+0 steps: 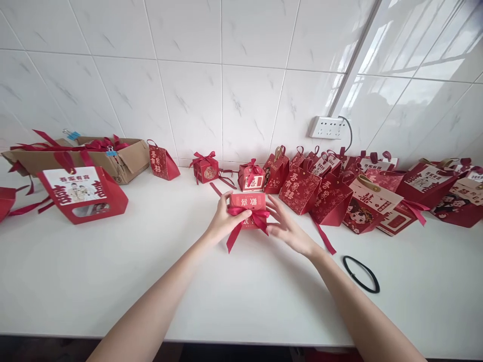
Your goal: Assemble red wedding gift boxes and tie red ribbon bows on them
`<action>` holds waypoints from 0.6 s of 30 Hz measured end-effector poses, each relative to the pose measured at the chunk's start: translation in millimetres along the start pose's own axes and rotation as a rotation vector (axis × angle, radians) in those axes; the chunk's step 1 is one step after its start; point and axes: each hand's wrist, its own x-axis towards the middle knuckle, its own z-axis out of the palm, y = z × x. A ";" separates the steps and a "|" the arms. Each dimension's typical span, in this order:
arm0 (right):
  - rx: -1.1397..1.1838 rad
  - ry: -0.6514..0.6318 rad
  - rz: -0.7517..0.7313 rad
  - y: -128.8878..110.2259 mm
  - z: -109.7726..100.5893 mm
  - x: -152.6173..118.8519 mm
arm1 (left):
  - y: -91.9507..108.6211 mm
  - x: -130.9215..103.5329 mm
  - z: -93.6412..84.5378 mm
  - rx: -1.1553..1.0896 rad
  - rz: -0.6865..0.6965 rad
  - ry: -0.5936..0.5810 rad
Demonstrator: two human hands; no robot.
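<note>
A small red box (248, 201) with pale lettering and a dark pink ribbon bow (253, 215) is between my two hands near the middle of the white table. My left hand (226, 217) grips the box's left side, its thumb lying over the ribbon. On the right, my right hand (287, 229) has its fingers apart beside the box, close to the bow's right loop. Whether those fingertips touch the box is hard to tell. One ribbon tail hangs down at the front left of the box.
Two small ribboned boxes (206, 170) stand behind. Many red gift boxes (332, 198) crowd the right side. At the left are a cardboard box (130, 160) of ribbons and a larger red box (113, 198). A black loop (361, 274) lies at the front right.
</note>
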 end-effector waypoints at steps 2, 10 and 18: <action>-0.008 0.065 0.124 -4.7 -3.0 0.5 | 0.6 0.4 -1.4 0.024 -0.011 0.003; -0.126 -0.039 0.297 -10.5 6.8 3.1 | 0.9 0.4 0.3 -0.017 0.013 0.049; -0.163 -0.069 0.331 -12.9 4.1 2.6 | -3.0 1.2 0.1 0.022 0.023 0.074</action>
